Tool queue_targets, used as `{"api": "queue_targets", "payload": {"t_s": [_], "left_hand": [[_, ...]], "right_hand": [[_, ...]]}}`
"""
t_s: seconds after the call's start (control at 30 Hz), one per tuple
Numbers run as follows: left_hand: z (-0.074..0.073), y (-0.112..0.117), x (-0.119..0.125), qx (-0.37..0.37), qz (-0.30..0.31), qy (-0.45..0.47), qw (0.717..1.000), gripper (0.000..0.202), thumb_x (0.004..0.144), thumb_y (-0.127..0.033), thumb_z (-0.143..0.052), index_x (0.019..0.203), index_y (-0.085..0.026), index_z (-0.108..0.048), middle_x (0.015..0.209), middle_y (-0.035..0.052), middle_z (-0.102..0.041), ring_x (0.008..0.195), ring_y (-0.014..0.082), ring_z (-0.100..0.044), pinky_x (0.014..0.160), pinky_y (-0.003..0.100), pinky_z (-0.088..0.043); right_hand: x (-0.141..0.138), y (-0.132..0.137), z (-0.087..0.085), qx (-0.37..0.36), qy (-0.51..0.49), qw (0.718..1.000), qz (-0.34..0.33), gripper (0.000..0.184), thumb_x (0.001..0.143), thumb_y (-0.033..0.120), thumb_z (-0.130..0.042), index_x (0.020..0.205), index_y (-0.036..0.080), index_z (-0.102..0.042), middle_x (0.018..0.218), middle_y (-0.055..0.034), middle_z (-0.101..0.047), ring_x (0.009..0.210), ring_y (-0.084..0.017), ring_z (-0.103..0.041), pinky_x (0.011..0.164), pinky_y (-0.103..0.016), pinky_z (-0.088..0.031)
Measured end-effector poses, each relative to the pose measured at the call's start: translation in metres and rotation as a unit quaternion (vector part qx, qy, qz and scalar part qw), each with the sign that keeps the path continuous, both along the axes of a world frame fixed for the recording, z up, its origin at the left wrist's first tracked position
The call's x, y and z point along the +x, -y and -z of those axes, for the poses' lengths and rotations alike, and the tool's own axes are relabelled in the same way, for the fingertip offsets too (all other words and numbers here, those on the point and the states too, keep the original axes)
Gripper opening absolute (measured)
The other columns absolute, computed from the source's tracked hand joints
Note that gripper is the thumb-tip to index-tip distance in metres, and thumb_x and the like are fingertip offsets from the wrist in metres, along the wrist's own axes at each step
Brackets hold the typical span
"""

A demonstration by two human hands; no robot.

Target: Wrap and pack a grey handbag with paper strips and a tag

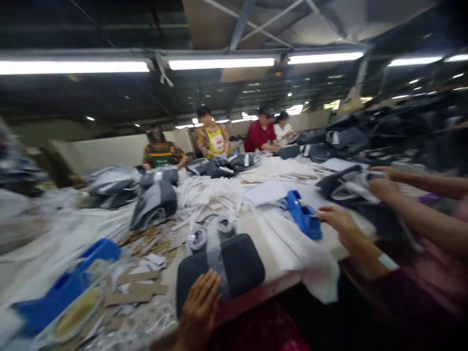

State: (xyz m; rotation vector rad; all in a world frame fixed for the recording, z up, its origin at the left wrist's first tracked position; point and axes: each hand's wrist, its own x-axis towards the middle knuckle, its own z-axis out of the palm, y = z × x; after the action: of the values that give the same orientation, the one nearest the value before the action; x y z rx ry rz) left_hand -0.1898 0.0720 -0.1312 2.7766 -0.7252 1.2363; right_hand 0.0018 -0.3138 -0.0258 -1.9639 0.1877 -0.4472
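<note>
In front of me a dark grey padded case (237, 263) lies near the table edge. A translucent strip (215, 248) wraps around its middle, and coiled straps (199, 239) in clear wrap sit behind it. My left hand (201, 304) rests on the case's near side, fingers stretched out across it. Over to the right, my right hand (343, 226) reaches to the end of a blue tape dispenser (303, 217). Its thumb and fingertips come together there; whatever is between them is too small to make out.
A second blue dispenser (69, 282) stands left, beside cardboard pieces (137, 287). White sheets (215, 190) and wrapped dark cases (157, 202) cover the table. At right, a co-worker's hands (383, 185) handle a dark bag (343, 187). Several people (259, 134) work across the table.
</note>
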Motion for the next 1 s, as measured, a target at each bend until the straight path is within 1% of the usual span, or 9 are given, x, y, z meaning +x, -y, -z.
{"api": "queue_targets", "payload": {"t_s": [0.1, 0.33, 0.47, 0.57, 0.63, 0.7, 0.8, 0.87, 1.0], "left_hand": [[0.005, -0.005, 0.012, 0.0, 0.011, 0.021, 1.0, 0.045, 0.086, -0.017, -0.054, 0.13, -0.02, -0.051, 0.126, 0.008, -0.062, 0.116, 0.0254, -0.058, 0.097, 0.042, -0.051], [0.005, -0.009, 0.016, 0.026, 0.024, 0.029, 0.999, 0.047, 0.084, -0.028, -0.05, 0.131, -0.023, -0.049, 0.124, 0.0053, -0.063, 0.109, 0.0262, -0.062, 0.095, 0.04, -0.051], [0.008, -0.008, 0.017, -0.002, 0.023, 0.033, 0.999, 0.045, 0.086, -0.03, -0.05, 0.131, -0.023, -0.05, 0.126, 0.0049, -0.062, 0.111, 0.0248, -0.061, 0.1, 0.04, -0.046], [0.005, -0.005, 0.012, -0.005, 0.019, 0.03, 0.999, 0.042, 0.086, -0.024, -0.054, 0.128, -0.02, -0.053, 0.126, 0.0061, -0.062, 0.115, 0.0224, -0.059, 0.105, 0.038, -0.041], [0.001, -0.002, 0.006, -0.006, 0.012, 0.008, 1.0, 0.041, 0.086, -0.019, -0.055, 0.127, -0.017, -0.054, 0.126, 0.0073, -0.062, 0.117, 0.0219, -0.057, 0.106, 0.038, -0.04], [-0.003, 0.001, 0.0, -0.016, 0.002, -0.022, 1.0, 0.04, 0.086, -0.017, -0.055, 0.126, -0.015, -0.054, 0.125, 0.0085, -0.062, 0.121, 0.0218, -0.054, 0.106, 0.039, -0.041], [-0.005, 0.004, -0.004, -0.03, -0.018, -0.067, 0.997, 0.04, 0.088, -0.016, -0.052, 0.128, -0.015, -0.051, 0.128, 0.009, -0.06, 0.124, 0.0213, -0.051, 0.108, 0.042, -0.04], [-0.005, 0.005, -0.006, -0.036, -0.021, -0.09, 0.995, 0.042, 0.089, -0.016, -0.051, 0.131, -0.015, -0.048, 0.129, 0.0089, -0.059, 0.125, 0.0208, -0.05, 0.109, 0.042, -0.039], [-0.004, 0.004, -0.006, -0.068, -0.035, -0.096, 0.992, 0.045, 0.088, -0.019, -0.053, 0.132, -0.012, -0.044, 0.127, 0.0121, -0.058, 0.122, 0.0231, -0.05, 0.106, 0.044, -0.042]], "right_hand": [[-0.026, 0.037, 0.022, 0.053, -0.027, 0.997, 0.055, 0.019, 0.073, 0.028, -0.065, 0.085, 0.013, -0.062, 0.067, -0.0028, -0.062, 0.061, -0.015, -0.057, 0.058, -0.028, -0.046], [-0.014, 0.034, 0.068, 0.029, -0.004, 0.997, 0.075, 0.028, 0.065, 0.042, -0.058, 0.069, 0.015, -0.063, 0.061, -0.0014, -0.061, 0.062, -0.016, -0.056, 0.062, -0.027, -0.042], [-0.024, 0.054, 0.065, -0.058, -0.038, 0.993, 0.095, 0.021, 0.067, 0.035, -0.058, 0.061, 0.016, -0.062, 0.06, -0.0032, -0.061, 0.063, -0.019, -0.056, 0.064, -0.03, -0.038], [-0.05, 0.056, 0.037, -0.227, -0.042, 0.97, 0.072, 0.014, 0.071, 0.025, -0.057, 0.064, 0.016, -0.066, 0.072, -0.0085, -0.066, 0.078, -0.024, -0.056, 0.073, -0.035, -0.033], [-0.067, 0.038, 0.006, -0.48, -0.002, 0.877, -0.001, 0.02, 0.078, 0.018, -0.05, 0.067, 0.017, -0.067, 0.078, -0.0109, -0.067, 0.086, -0.026, -0.054, 0.077, -0.039, -0.028], [-0.079, 0.004, -0.029, -0.616, 0.04, 0.778, -0.118, 0.023, 0.078, 0.012, -0.049, 0.064, 0.018, -0.066, 0.074, -0.01, -0.066, 0.083, -0.024, -0.052, 0.078, -0.04, -0.025], [-0.087, -0.069, -0.073, -0.659, 0.11, 0.673, -0.318, 0.02, 0.073, 0.006, -0.053, 0.06, 0.018, -0.064, 0.068, -0.0079, -0.063, 0.079, -0.022, -0.049, 0.077, -0.038, -0.022], [-0.089, -0.125, -0.088, -0.642, 0.151, 0.606, -0.444, 0.017, 0.071, 0.007, -0.056, 0.06, 0.017, -0.064, 0.066, -0.0068, -0.063, 0.076, -0.019, -0.049, 0.077, -0.037, -0.021], [-0.085, -0.22, -0.078, -0.605, 0.158, 0.497, -0.602, 0.015, 0.077, 0.014, -0.057, 0.069, 0.016, -0.069, 0.067, -0.0044, -0.066, 0.07, -0.016, -0.05, 0.079, -0.036, -0.021]]}}
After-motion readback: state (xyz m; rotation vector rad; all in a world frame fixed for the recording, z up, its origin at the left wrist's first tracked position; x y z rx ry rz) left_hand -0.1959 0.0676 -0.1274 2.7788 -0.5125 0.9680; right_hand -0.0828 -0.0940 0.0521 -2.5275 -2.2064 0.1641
